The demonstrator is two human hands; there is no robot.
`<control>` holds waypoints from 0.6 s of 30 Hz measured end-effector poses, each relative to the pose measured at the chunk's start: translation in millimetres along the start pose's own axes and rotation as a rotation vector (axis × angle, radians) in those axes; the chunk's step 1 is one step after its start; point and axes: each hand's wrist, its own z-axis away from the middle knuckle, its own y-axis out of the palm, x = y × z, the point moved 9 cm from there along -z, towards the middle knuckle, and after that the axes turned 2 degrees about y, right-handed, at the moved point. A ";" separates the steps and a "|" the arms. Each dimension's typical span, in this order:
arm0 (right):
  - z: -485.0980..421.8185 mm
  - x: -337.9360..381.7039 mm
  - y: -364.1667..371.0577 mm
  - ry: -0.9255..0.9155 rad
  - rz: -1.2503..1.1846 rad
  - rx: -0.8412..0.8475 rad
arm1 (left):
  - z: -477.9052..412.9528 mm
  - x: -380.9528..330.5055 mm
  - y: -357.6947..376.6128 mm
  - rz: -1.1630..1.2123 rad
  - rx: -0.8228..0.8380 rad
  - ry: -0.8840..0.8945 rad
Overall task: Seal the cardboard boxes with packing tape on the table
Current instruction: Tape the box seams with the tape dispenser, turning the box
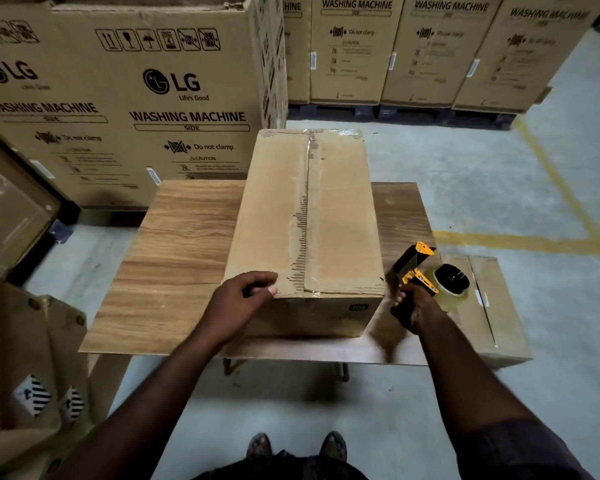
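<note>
A closed cardboard box (pixel 340 209) lies lengthwise on the wooden table (pixel 174 244), with clear tape running along its centre seam and over the near edge. My left hand (pixel 243 303) rests on the box's near left corner, fingers curled over the top edge. My right hand (pixel 413 310) grips the handle of a yellow and black tape dispenser (pixel 430 275) just off the box's near right corner. The dispenser carries a roll of clear tape.
A second smaller cardboard box (pixel 489 313) sits on the floor right of the table. Large washing machine cartons (pixel 125 98) stand behind and to the left, more (pixel 430 53) at the back right. Flattened cardboard (pixel 25 358) leans at the lower left. Yellow floor lines (pixel 555 188) run on the right.
</note>
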 end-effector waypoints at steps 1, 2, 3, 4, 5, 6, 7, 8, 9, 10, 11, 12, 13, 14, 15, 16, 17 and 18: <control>5.5 6.0 4.0 -0.017 -0.005 0.001 | -0.2 -1.6 -2.7 0.059 0.021 -0.041; 11.1 11.7 9.2 -0.033 -0.016 0.013 | 0.4 -5.2 -4.6 0.126 0.028 -0.069; 21.1 19.6 15.1 -0.065 -0.011 0.019 | 1.8 -10.0 -6.0 0.193 0.031 -0.094; 31.4 27.5 21.5 -0.110 -0.005 0.025 | 3.5 -14.1 -5.4 0.259 0.044 -0.118; 44.5 39.4 26.6 -0.190 0.025 0.010 | 5.0 -17.9 -3.0 0.317 0.067 -0.141; 59.6 56.0 31.8 -0.311 0.064 -0.020 | 5.6 -21.1 0.3 0.357 0.098 -0.155; 81.3 75.1 37.2 -0.457 0.110 -0.043 | 6.1 -24.6 3.7 0.389 0.129 -0.164; 105.7 94.0 45.9 -0.606 0.138 -0.032 | 5.9 -28.9 6.2 0.430 0.147 -0.167; 133.0 111.2 55.9 -0.743 0.185 -0.002 | 4.7 -32.7 7.7 0.484 0.150 -0.172; 157.7 125.4 67.0 -0.855 0.246 0.044 | 3.0 -36.1 9.6 0.557 0.145 -0.178; 181.0 134.6 79.0 -0.920 0.319 0.096 | 2.0 -40.0 11.7 0.636 0.142 -0.196; 199.8 137.3 91.2 -0.952 0.371 0.167 | 2.0 -43.9 14.9 0.718 0.151 -0.221; 212.6 136.9 100.0 -0.965 0.422 0.210 | 2.7 -47.3 18.9 0.794 0.170 -0.254; 225.3 133.5 106.6 -0.975 0.511 0.198 | 3.5 -51.3 23.2 0.868 0.203 -0.279; 231.5 123.5 111.9 -0.967 0.638 0.188 | 5.5 -55.5 26.2 0.935 0.235 -0.302; 236.1 109.3 116.3 -0.948 0.791 0.169 | 7.5 -60.4 28.8 0.990 0.269 -0.307; 242.8 95.9 116.5 -0.928 0.888 0.110 | 10.8 -64.7 29.2 1.040 0.302 -0.296; 247.1 82.8 115.6 -0.905 0.912 0.096 | 13.7 -67.1 29.9 1.076 0.331 -0.276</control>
